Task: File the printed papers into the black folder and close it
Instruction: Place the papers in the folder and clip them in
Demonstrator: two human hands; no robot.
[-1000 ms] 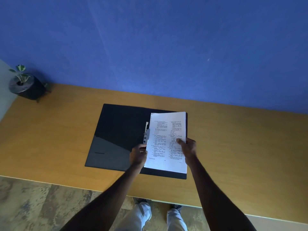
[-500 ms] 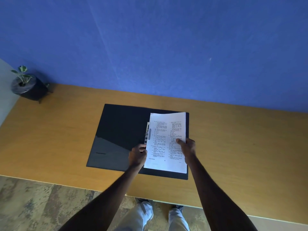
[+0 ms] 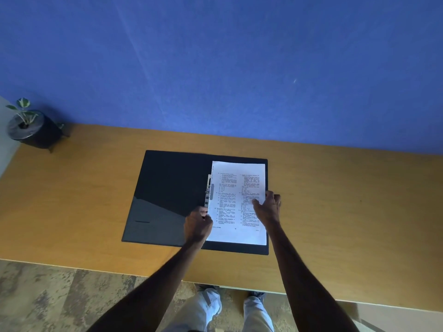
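The black folder (image 3: 167,188) lies open and flat on the wooden desk. The white printed papers (image 3: 237,183) rest on its right half, their left edge against the metal clip (image 3: 209,190) at the spine. My left hand (image 3: 197,224) pinches the papers' lower left edge by the clip's near end. My right hand (image 3: 266,207) holds the papers' right edge, thumb on top of the page and fingers curled under it.
The wooden desk (image 3: 335,200) runs along a blue wall. A small potted plant (image 3: 28,128) stands at its far left corner. The desk's front edge is close to me, with my legs and patterned floor below it.
Both hands have stayed on the papers. The sheets have shifted very slightly at the clip; the folder has not moved.
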